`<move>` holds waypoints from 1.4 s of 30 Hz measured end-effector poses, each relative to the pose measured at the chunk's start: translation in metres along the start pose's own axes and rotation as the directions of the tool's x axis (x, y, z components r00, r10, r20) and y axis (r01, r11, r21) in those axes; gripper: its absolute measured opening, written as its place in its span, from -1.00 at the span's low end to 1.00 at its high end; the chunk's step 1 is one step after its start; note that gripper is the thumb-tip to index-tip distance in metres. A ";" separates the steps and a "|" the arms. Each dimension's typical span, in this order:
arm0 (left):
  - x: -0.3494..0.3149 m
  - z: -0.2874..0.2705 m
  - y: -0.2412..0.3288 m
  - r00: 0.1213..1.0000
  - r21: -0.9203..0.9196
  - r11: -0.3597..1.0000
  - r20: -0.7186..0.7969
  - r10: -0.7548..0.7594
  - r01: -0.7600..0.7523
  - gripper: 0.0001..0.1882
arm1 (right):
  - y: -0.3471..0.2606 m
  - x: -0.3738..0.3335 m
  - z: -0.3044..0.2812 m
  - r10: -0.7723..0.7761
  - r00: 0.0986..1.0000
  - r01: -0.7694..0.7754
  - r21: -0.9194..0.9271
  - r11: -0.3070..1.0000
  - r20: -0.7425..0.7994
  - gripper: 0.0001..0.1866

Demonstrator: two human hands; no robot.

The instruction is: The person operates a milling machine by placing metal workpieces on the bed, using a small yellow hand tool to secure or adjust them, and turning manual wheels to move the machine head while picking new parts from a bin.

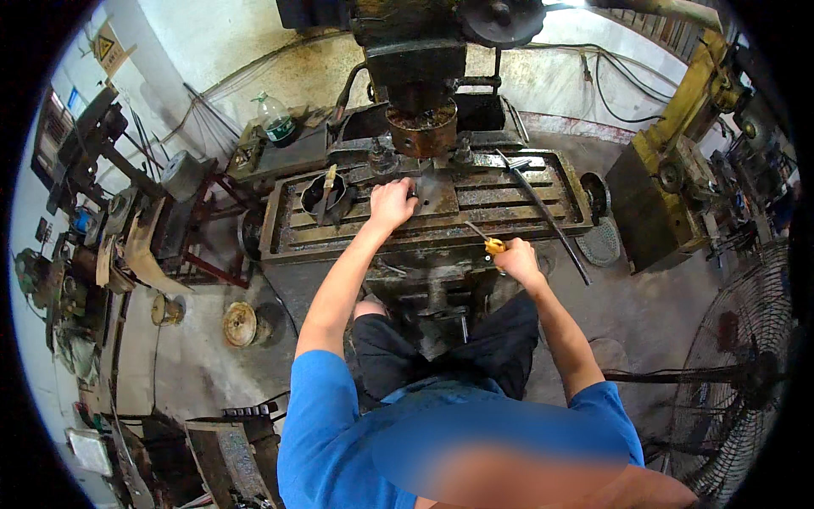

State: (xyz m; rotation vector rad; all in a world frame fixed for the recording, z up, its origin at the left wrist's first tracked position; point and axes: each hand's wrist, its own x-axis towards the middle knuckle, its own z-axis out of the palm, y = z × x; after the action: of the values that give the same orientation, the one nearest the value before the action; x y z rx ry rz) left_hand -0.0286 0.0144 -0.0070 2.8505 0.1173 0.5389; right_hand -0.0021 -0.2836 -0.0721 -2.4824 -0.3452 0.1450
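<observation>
My left hand [393,204] is closed over the left middle part of the slotted milling machine table [500,214], just below the spindle head [422,127]. A small dark thing shows at its fingertips, too hidden to name. My right hand [519,261] is wrapped round a yellow air blow gun [494,246] at the table's front edge, its thin nozzle slanting up and left over the table. Left of my left hand, a dark open container [339,204] holding a brush-like tool stands on the table. Metal chips lie scattered in the slots.
A long dark bar [551,219] lies slanted across the table's right side and juts past its front edge. A large fan [746,373] stands at the right. A green-labelled plastic bottle [275,119] stands back left; a round tin [240,324] is on the floor.
</observation>
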 end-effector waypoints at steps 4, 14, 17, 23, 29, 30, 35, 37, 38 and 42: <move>0.008 0.006 0.000 1.000 -0.038 0.999 -0.015 0.020 -0.021 -0.76 | -0.001 -0.016 -0.016 0.019 0.995 -0.022 0.026 0.999 0.094 -0.69; 0.042 0.040 0.012 0.995 -0.030 0.999 -0.099 -0.023 0.020 -0.78 | 0.016 -0.046 -0.070 -0.139 0.975 0.117 0.133 0.984 0.172 -0.67; 0.044 0.033 0.020 0.963 -0.063 0.967 -0.093 -0.252 0.247 -0.69 | -0.006 -0.042 -0.122 -0.276 0.961 0.267 0.182 0.946 0.024 -0.73; 0.051 0.032 0.005 0.957 -0.105 0.954 -0.031 -0.287 0.282 -0.70 | -0.093 0.034 -0.322 -0.618 0.458 0.792 -0.021 0.610 -0.638 -0.47; 0.057 0.030 -0.001 0.943 -0.125 0.934 0.053 -0.329 0.334 -0.65 | -0.171 0.027 -0.415 -0.626 0.330 0.931 0.354 0.090 -0.707 -0.40; 0.058 0.032 0.002 0.941 -0.123 0.933 0.042 -0.335 0.338 -0.66 | -0.162 0.033 -0.413 -0.623 0.289 0.946 0.317 0.069 -0.727 -0.44; 0.058 0.034 -0.003 0.914 -0.126 0.906 0.095 -0.395 0.405 -0.67 | -0.126 -0.002 -0.320 -0.505 0.267 0.963 0.244 0.111 -0.821 -0.69; 0.054 0.035 -0.001 0.925 -0.150 0.915 0.000 -0.380 0.375 -0.66 | -0.121 -0.005 -0.303 -0.477 0.275 0.959 0.273 0.077 -0.834 -0.75; 0.051 0.035 -0.001 0.927 -0.161 0.919 -0.048 -0.372 0.361 -0.66 | -0.117 -0.004 -0.296 -0.478 0.273 0.959 0.273 0.071 -0.835 -0.75; 0.057 0.038 -0.002 0.927 -0.150 0.916 0.015 -0.375 0.373 -0.66 | -0.114 -0.006 -0.290 -0.473 0.227 0.971 0.234 0.045 -0.851 -0.79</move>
State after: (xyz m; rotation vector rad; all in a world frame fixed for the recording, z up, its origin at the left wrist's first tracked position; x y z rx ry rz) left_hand 0.0384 0.0145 -0.0219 2.5826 0.5865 0.4624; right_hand 0.0212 -0.3625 0.2283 -0.9781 -1.0949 -0.8020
